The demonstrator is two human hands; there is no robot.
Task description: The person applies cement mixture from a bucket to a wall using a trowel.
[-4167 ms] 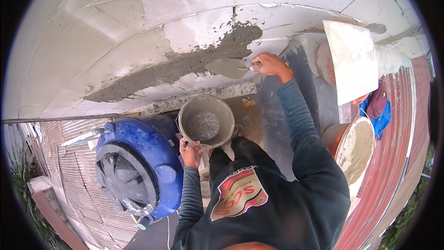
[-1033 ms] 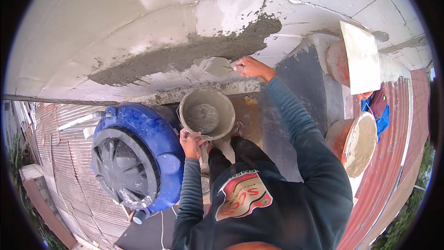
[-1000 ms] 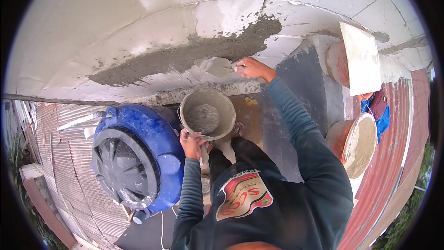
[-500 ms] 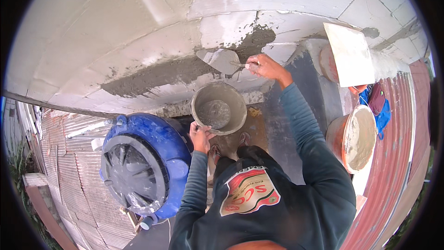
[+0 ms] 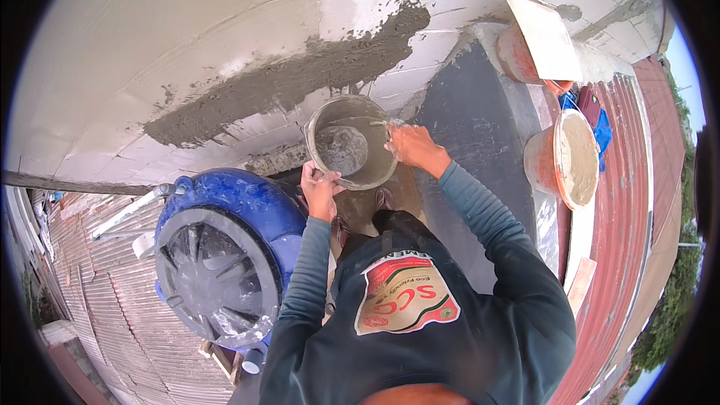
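Note:
A grey mortar-smeared bucket (image 5: 379, 170) hangs in front of me, its mouth tipped upward and some wet mortar (image 5: 341, 150) at its bottom. With fingers and thumb, my left hand (image 5: 321, 191) grips the near-left part of its rim. My right hand (image 5: 416, 148) is closed round the handle of a trowel (image 5: 379, 124) at the bucket's right side. The trowel's blade is down inside the bucket and hard to make out against the grey wall. Beyond the bucket, a dark band of fresh mortar (image 5: 285, 86) runs across the pale block wall (image 5: 360, 7).
A blue tank (image 5: 225, 187) with a black lid stands close on my left. To my right are a mortar-filled bucket (image 5: 540, 161), another bucket (image 5: 515, 56) under a white board (image 5: 546, 37), and a blue bag (image 5: 602, 131). Corrugated roofing (image 5: 626, 180) lies farther right.
My right hand has brought the trowel down from the wall into the bucket. More of the dark mortar band shows. My left hand keeps its hold on the rim.

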